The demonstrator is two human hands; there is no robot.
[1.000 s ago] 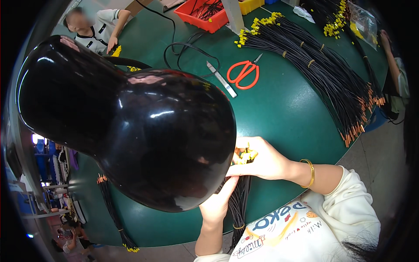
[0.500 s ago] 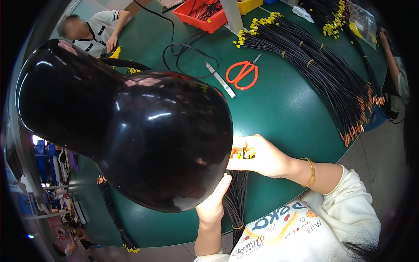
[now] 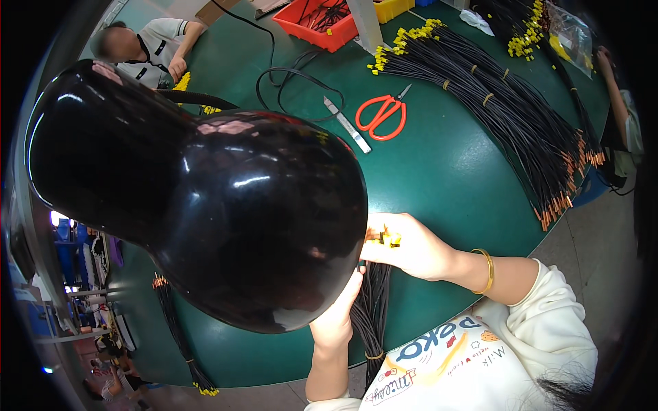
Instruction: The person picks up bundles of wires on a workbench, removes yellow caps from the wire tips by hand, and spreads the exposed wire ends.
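Observation:
A large glossy black lamp-like hood [image 3: 267, 212] fills the left half and covers part of my hands. At its right edge, my right hand [image 3: 415, 250] is closed, with curled fingers around small yellow connectors [image 3: 391, 239] in bright light. My left hand [image 3: 334, 318] reaches under the hood's lower rim; its thumb shows, while the other fingers are hidden. Below and between my hands hangs a bundle of black cables [image 3: 370, 308], tied lower down with a tan band. Its upper ends are out of sight.
Orange-handled scissors [image 3: 381, 116] and a utility knife [image 3: 347, 125] lie on the green table [image 3: 445, 185]. Banded black cables [image 3: 493, 103] with yellow connectors spread right. A smaller bundle [image 3: 175, 329] lies left. A red bin [image 3: 315, 24] stands far back; a person [image 3: 147, 51] sits across.
My right hand has shifted very slightly to the right, and the yellow connectors in it sit at a different angle. The hood and tools stay in place.

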